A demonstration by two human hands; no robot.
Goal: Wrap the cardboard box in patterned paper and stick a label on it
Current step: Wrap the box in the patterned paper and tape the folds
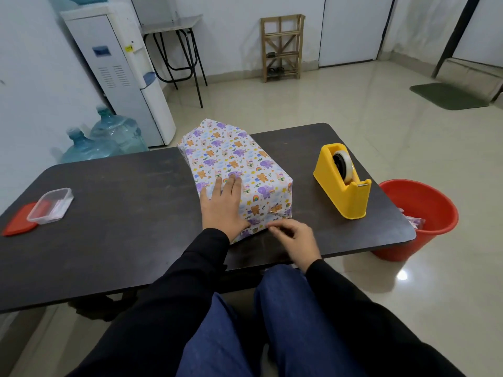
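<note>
Left hand (221, 204) flat on wrapped box (234, 159), right hand (295, 239) pinching its paper (260, 223), red bucket (424, 202) holding scraps (416, 222).

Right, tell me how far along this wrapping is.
Done: the paper covers the box's top and sides, and the far end is folded to a point. In hand: the left hand presses flat on top while the right hand curls its fingers at the near flap. Left: that flap looks untaped, the tape dispenser stands to the right, and no label shows.
</note>
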